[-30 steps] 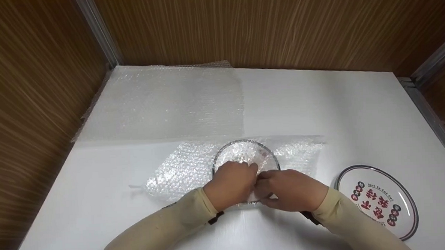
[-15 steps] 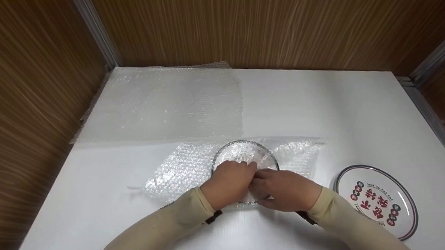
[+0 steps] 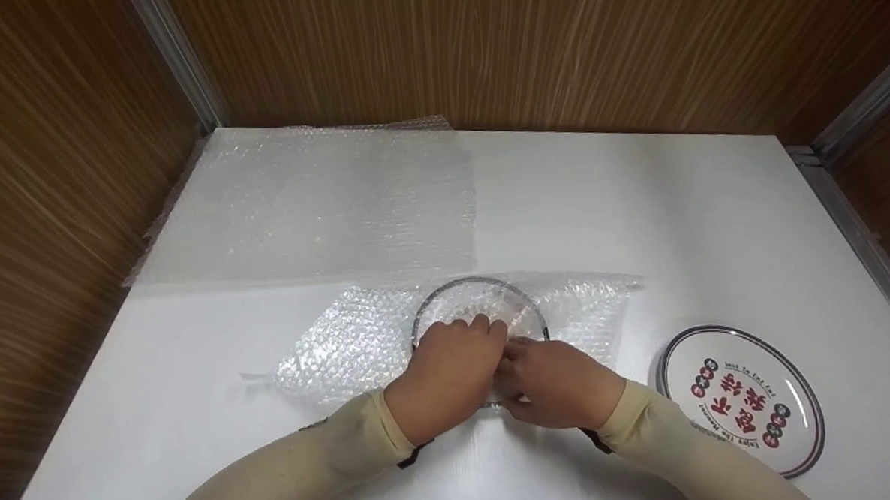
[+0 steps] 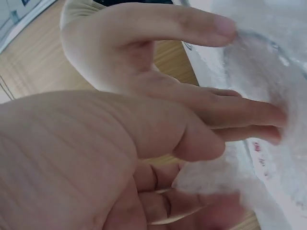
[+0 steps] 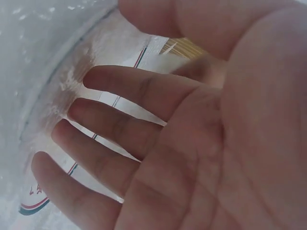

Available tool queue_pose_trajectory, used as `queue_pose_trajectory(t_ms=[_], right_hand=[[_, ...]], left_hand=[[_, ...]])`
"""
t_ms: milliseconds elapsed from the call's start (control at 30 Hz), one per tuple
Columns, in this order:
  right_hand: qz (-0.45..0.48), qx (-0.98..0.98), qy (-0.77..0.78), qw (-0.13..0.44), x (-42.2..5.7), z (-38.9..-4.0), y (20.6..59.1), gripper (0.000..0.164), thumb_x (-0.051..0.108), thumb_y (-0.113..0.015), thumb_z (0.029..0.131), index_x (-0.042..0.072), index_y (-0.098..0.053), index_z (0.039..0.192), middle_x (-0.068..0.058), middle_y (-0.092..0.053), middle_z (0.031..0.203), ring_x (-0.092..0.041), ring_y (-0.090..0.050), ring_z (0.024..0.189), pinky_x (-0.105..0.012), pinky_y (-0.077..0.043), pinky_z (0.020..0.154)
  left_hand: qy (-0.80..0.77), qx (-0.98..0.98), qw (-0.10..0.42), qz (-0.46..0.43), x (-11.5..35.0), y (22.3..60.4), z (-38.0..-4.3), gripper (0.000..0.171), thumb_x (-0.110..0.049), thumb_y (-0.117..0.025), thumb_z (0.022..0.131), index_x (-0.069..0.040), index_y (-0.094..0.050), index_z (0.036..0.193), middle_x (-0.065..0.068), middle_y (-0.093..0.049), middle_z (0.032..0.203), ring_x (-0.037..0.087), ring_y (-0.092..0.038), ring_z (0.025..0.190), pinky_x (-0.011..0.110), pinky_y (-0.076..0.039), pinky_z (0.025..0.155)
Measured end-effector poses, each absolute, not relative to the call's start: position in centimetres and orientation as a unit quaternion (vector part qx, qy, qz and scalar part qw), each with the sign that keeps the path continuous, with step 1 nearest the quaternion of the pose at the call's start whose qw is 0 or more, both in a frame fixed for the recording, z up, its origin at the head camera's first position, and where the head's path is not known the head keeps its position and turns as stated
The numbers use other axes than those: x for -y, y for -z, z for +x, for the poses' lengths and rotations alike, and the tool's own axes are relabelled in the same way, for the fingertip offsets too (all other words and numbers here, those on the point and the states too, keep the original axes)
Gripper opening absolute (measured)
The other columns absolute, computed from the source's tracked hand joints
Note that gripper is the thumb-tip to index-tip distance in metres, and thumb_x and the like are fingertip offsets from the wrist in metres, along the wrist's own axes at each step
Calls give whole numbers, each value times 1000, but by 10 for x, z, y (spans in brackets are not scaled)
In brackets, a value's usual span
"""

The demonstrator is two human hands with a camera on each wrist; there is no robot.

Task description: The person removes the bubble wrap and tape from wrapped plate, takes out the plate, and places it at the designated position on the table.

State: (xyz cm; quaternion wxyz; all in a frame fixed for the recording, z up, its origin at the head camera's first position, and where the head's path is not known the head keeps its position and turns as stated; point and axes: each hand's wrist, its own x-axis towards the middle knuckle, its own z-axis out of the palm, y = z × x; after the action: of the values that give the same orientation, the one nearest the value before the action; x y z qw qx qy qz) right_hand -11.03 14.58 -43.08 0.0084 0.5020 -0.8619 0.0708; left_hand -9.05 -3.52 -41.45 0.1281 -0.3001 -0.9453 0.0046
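A round plate with a dark rim [image 3: 478, 279] lies on the table, overlaid by a clear sheet of bubble wrap [image 3: 336, 345] that spreads out to both sides. My left hand [image 3: 447, 378] is over the plate's near half. In the left wrist view, a flap of bubble wrap [image 4: 206, 178] is pinched between its thumb and curled fingers. Close beside it, my right hand [image 3: 563, 384] reaches in from the right. In the right wrist view its nearly straight fingers [image 5: 112, 124] touch the wrap over the plate. The head view hides the fingertips of both hands.
A second plate [image 3: 765, 352] with red characters and a dark rim lies at the right, partly behind the right sleeve. Flat bubble wrap sheets [image 3: 315, 203] cover the table's back left. Wood-grain panels [image 3: 481, 53] border the white table [image 3: 623, 204].
The head view has shifted slightly, so everything sits a little further left. Both hands stay over the covered plate, with only small movements of the right fingers towards the left hand.
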Motion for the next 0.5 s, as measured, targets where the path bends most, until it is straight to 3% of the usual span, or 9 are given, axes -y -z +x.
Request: queue_pose_trajectory(t_ms=[167, 333, 500], right_hand=[[488, 869, -83, 5, -145, -109, 430, 20, 12, -80, 76, 16, -61, 80, 4, -58, 85, -13, -58, 79, -29, -51, 58], [473, 875, -101, -8, -144, -108, 428, 25, 7, -78, 73, 18, -56, 69, 9, -52, 72, -9, -49, 71, -25, -43, 54], [468, 877, -106, -15, -145, -108, 429, 25, 8, -78, 73, 18, -57, 66, 9, -51, 69, -8, -47, 67, -25, -40, 52]], left_hand=[[-2, 947, 156, -280, 31, 401, -84, 26, -14, -84, 79, -10, -63, 92, 1, -56, 79, 12, -55, 51, 26, -48, 43], [-26, 932, 241, -268, 25, 393, -83, 21, -5, -76, 77, -11, -57, 83, -1, -48, 72, 9, -50, 48, 21, -44, 40], [8, 916, 287, -281, 23, 389, -87, 24, -9, -77, 75, -11, -54, 82, -1, -48, 68, 9, -48, 50, 20, -44, 42]])
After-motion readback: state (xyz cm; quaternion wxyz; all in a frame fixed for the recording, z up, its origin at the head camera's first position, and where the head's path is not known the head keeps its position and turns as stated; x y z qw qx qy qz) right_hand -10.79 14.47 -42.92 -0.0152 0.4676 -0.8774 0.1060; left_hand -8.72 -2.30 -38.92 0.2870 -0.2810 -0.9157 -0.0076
